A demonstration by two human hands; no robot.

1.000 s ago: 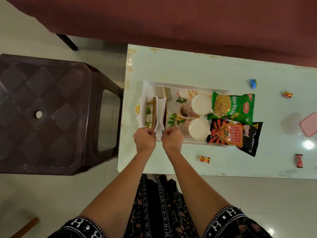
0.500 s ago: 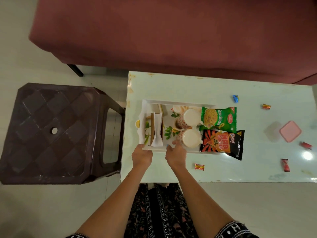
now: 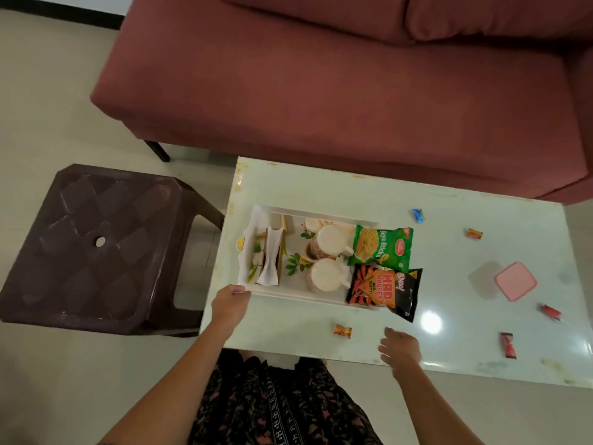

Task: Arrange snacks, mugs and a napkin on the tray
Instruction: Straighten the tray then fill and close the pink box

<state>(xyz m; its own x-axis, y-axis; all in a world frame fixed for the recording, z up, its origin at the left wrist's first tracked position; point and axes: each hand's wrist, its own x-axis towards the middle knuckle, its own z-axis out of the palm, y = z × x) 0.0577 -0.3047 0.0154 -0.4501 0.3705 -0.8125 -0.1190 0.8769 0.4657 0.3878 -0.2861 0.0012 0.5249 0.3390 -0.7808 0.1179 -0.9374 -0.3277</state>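
A white tray (image 3: 298, 293) with a leaf pattern lies on the pale glass table (image 3: 321, 191). In its left part a white napkin (image 3: 271, 261) stands in a wooden holder. Two white mugs (image 3: 329, 240) (image 3: 325, 275) sit in the middle, one behind the other. A green snack packet (image 3: 382, 245) and a black-and-orange packet (image 3: 386, 289) lie at the tray's right end, overhanging it. My left hand (image 3: 230, 302) rests at the tray's near-left corner, fingers curled. My right hand (image 3: 401, 346) hovers over the table's near edge, fingers apart and holding nothing.
Several wrapped candies lie about the table: an orange one (image 3: 342, 330) near my right hand, a blue one (image 3: 418, 215), red ones (image 3: 508, 345) at right. A pink lidded box (image 3: 515, 281) sits at right. A dark brown plastic stool (image 3: 96, 248) stands left; a maroon sofa (image 3: 337, 85) behind.
My right hand has left the tray's near rim and moved right toward the table's near edge. My left hand stays at the tray's corner. The camera has pulled back and tilted up.
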